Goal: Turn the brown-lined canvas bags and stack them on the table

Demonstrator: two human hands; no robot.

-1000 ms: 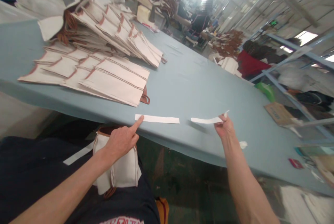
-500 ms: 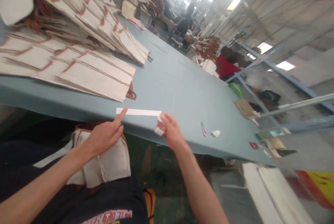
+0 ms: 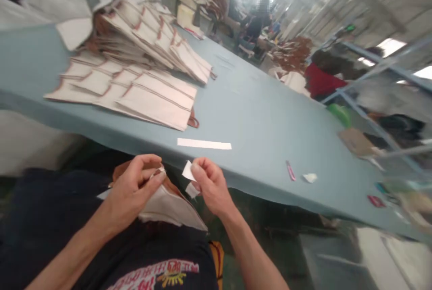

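Taking bearings from my right hand (image 3: 209, 183), I have it closed in a pinch on a short white tape (image 3: 189, 171). At 9 o'clock my left hand (image 3: 137, 186) is nearly closed, thumb and fingers seemingly pinching the rim of the bag (image 3: 168, 208), which sits at 8. A strip (image 3: 204, 144) lies flat on the table (image 3: 256, 132) at 12. I judge I'm readying rim and tape; the next move calls for steadying that rim and squaring the tape's free end.
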